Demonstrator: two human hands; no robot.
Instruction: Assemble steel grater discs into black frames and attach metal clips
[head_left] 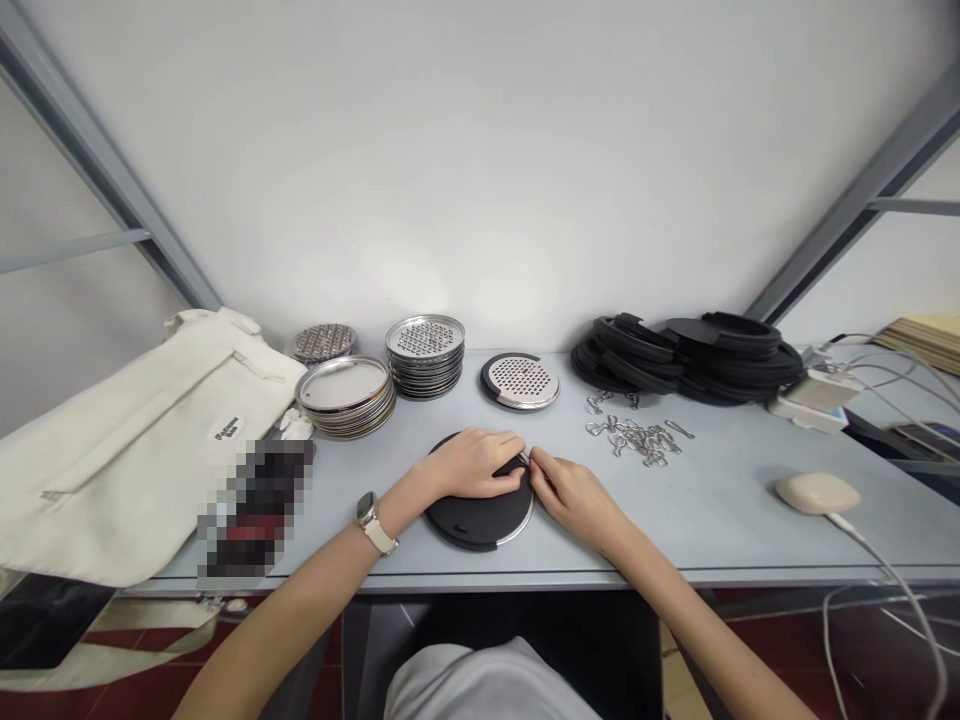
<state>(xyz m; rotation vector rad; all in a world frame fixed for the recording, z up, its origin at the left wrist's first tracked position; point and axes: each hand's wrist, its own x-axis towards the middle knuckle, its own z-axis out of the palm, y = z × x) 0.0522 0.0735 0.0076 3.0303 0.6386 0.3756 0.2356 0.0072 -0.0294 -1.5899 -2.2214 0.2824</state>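
Observation:
In front of me on the desk lies a round black disc (480, 515), with a silver metal edge showing along its right side. My left hand (480, 465) rests across the disc's upper part, its fingers bent and gripping it. My right hand (570, 490) is at the disc's right rim, thumb and fingers pinched together. A sliver of shiny metal shows between the two hands; its kind is hard to make out. Behind them lies a round grater (523, 378) in a black holder. Small metal clips (637, 438) are scattered to the right of my hands.
Stacked grater plates (425, 360) and plain metal discs (345, 395) stand at the back left, beside a cream bag (150, 450). Black ring holders (630, 355) are piled at the back right. A white charger (817, 493) with its cable lies at right.

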